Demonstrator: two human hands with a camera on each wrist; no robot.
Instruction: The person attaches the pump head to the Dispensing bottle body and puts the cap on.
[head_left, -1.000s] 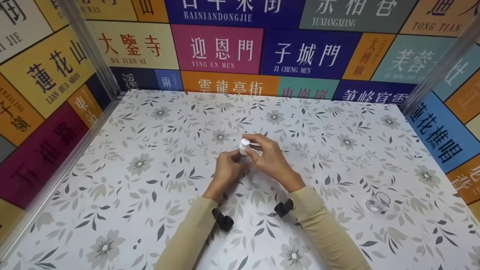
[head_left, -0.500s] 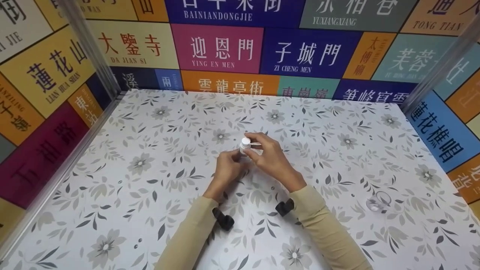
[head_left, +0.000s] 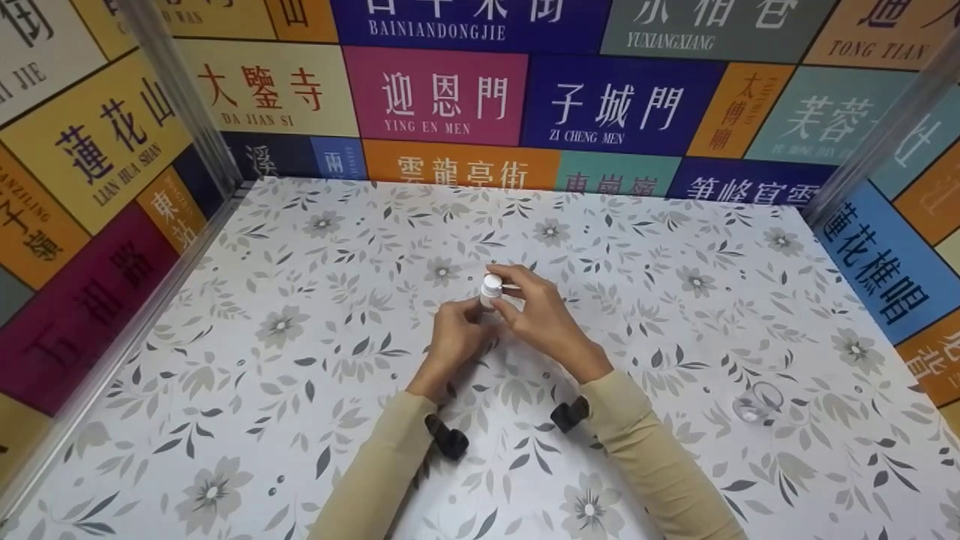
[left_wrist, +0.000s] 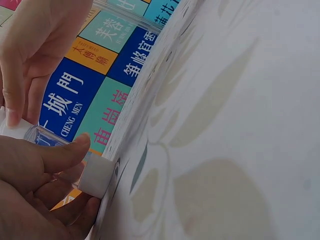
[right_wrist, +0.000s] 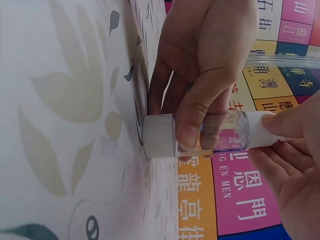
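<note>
A small clear pump bottle (right_wrist: 159, 136) with a white base and white top stands upright on the table between my hands. My left hand (head_left: 454, 337) grips its clear body low down, thumb on one side and fingers on the other, as the right wrist view shows. At the white collar (right_wrist: 256, 132), the thumb and fingers of my right hand (head_left: 546, 315) pinch the top. A short white spout (head_left: 511, 286) sticks out toward the right hand in the head view. Much of the body is hidden behind my fingers there.
A clear, cup-like cap (head_left: 757, 403) lies on the table to the right of the right forearm. The table (head_left: 300, 427) has a white cover with grey flowers and leaves. Colourful sign-printed panels (head_left: 442, 97) stand behind and at both sides.
Both hands stay on the bottle in nearly the same place. The right fingers shift only slightly around the top.
</note>
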